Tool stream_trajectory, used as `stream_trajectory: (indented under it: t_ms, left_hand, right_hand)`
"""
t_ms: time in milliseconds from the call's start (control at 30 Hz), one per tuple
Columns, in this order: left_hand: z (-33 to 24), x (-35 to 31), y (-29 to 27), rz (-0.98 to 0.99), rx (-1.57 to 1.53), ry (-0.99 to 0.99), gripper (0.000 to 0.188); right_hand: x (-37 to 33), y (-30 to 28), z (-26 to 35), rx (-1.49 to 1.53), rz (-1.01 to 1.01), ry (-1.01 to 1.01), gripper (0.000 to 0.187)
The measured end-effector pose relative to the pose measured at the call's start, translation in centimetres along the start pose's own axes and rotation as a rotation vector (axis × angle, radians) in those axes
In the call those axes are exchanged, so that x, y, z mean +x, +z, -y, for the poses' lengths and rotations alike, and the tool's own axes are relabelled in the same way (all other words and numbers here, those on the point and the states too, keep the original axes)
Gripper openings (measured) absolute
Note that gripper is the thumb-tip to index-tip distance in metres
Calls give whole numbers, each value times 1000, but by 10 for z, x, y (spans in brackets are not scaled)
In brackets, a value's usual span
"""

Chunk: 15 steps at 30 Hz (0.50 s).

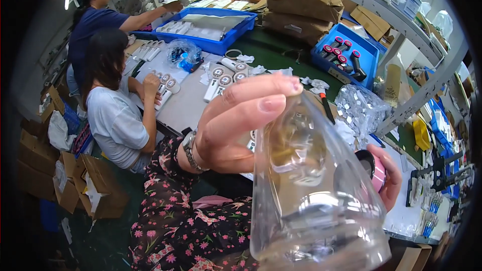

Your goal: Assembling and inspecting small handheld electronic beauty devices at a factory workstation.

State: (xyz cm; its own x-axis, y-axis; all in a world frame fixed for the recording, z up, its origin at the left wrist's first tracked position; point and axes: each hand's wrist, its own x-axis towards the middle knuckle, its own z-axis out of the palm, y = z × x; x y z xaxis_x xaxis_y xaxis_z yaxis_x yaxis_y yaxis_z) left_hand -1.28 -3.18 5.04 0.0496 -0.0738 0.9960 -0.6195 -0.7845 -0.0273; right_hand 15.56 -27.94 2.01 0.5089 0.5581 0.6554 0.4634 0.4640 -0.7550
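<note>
Head view, items left to right.

Left hand [236, 120]: raised at centre frame, a metal wristwatch [190, 149] on the wrist. Grip pressed together, fingertips pinching the top edge of the clear, thin plastic bag [311, 190].

Clear, thin plastic bag: hangs from that pinch toward 5 o'clock, close to the camera, mouth puffed open. Judged very light, limp and slick; it crumples rather than breaks, and a single-point hold lets it swing. Best taken at the upper rim, where the film doubles over.

Right hand [384, 175]: at 3 o'clock of the bag, partly behind it. Grip curled around a pink, round-headed object with a dark face [374, 170]. Judged rigid and small, firm enough to hold by its body.

Surroundings: grey counter [186, 103] at 12 o'clock of the left hand, carrying white handled devices with round heads [221, 83]; a blue plastic tray [206, 27] at 11 o'clock; another blue tray of pink-and-black pieces [344, 55] at 1 o'clock. Two co-workers sit at far left.
</note>
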Motion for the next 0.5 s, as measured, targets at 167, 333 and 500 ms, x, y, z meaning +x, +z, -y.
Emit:
stream_trajectory:
  t_ms: [167, 333, 500]
  left_hand:
    - [-23, -44, -18, 175, -43, -500, 83]
    - [-19, -72, -20, 347, -127, -588, 81]
    - [-30, -98, -28, 466, -115, -735, 77]
  right_hand:
    - [33, 12, 20, 94, 103, -133, 90]
    - [76, 21, 46, -173, 547, -289, 76]
    - [82, 33, 36, -376, 804, -284, 76]
